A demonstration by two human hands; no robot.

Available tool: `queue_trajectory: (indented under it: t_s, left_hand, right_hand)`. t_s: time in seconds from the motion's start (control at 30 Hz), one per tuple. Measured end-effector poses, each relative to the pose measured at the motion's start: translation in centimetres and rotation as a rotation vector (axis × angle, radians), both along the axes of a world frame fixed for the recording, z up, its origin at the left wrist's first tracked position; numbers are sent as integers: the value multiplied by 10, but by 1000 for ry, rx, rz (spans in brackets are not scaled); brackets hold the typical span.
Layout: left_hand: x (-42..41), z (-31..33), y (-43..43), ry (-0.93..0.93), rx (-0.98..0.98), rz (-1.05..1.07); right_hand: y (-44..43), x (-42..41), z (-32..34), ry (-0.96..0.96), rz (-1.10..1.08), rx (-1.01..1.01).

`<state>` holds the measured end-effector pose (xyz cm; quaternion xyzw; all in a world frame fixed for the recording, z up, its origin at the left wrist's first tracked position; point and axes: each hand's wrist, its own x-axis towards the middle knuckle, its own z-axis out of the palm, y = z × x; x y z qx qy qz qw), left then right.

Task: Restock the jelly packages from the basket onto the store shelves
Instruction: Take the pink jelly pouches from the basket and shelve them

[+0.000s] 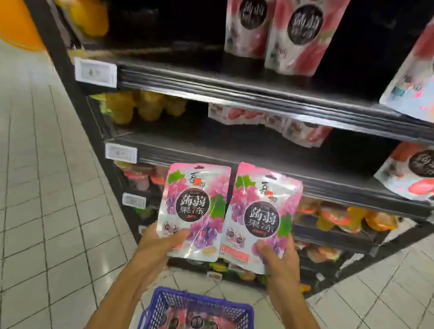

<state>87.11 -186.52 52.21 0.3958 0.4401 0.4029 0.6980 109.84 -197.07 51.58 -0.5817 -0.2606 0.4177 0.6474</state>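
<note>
My left hand point(159, 246) grips the bottom of a pink grape jelly pouch point(194, 208), held upright. Beside it my right hand point(280, 259) holds a second grape jelly pouch point(262, 215) the same way, and the two pouches touch edge to edge. Both are in front of the dark store shelves point(236, 163), level with the third shelf down. The blue basket point(164, 301) stands on the floor below my arms, with several more jelly pouches point(196, 325) lying in it.
Pink and white peach pouches point(292, 29) stand on the top shelf, with more point(306, 135) on the one below. Yellow jelly cups point(143, 106) sit at the left, orange cups point(344, 219) lower right. White price tags point(96, 71) line the shelf edges. A tiled floor point(31, 191) lies left.
</note>
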Motion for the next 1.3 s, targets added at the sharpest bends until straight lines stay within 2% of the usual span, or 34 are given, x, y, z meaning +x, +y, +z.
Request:
queue_trajectory:
  t_s: [0.23,0.5,0.7,0.97,1.07,1.3]
  left_hand:
    - [-2,131,44,-143,242,17]
    - [-26,233,104,-209,506,20]
    - [-58,277,136,-176,646,27]
    - [-62,319,143,-58,827,-7]
    - [-56,329,143,-67,807,-26]
    - [-45,347,144,-24,780,-92]
  right_hand:
    - [44,3,136,-67,-22,278]
    - [90,-24,233,-147,-101,489]
    - [110,-45,273,-163,-114,606]
    - [113,-42,340,-370,-222,650]
    - [123,-34,364,-463,-232,609]
    - [161,-24,409,-520,-245,563]
